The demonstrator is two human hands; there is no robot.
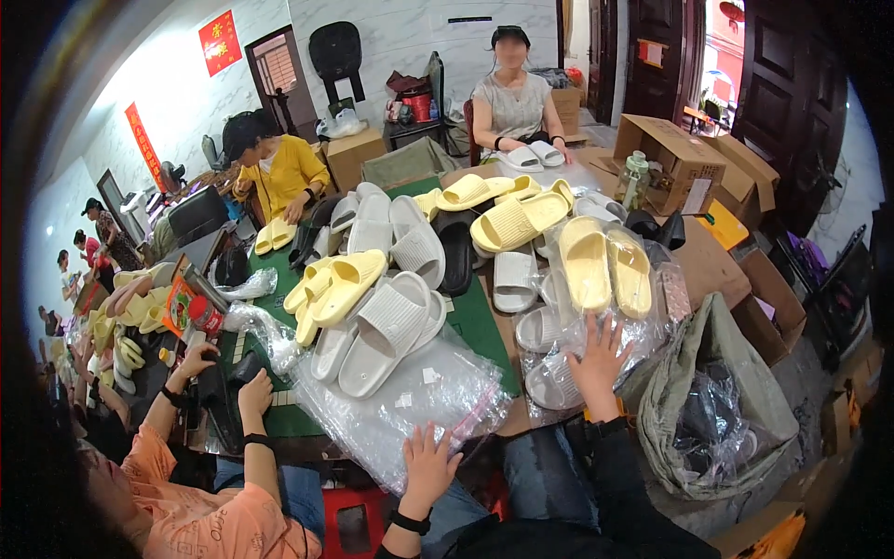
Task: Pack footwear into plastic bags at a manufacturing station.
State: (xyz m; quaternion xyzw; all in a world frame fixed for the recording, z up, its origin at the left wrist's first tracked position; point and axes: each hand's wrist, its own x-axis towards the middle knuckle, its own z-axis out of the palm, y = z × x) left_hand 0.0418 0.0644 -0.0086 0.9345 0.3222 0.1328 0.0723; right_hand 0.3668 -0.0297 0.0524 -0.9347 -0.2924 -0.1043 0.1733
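Note:
My left hand (428, 466) rests with spread fingers at the near edge of a pile of clear plastic bags (447, 382). My right hand (596, 359) is also open, its fingers stretched toward a pair of yellow slippers (587, 265) in clear plastic. Whether its fingertips touch that plastic I cannot tell. Beside my right hand, a grey slipper (551, 384) lies in a clear bag. A pair of light grey slippers (391, 331) sits at the far edge of the bag pile. Loose yellow slippers (340, 289) lie just beyond them.
More slippers heap across the green table (484, 321). At right, an olive sack (745, 401) holds dark plastic-wrapped things, near cardboard boxes (666, 158). A co-worker in orange (205, 512) handles a dark slipper (245, 370) close on my left. Two others sit across the table.

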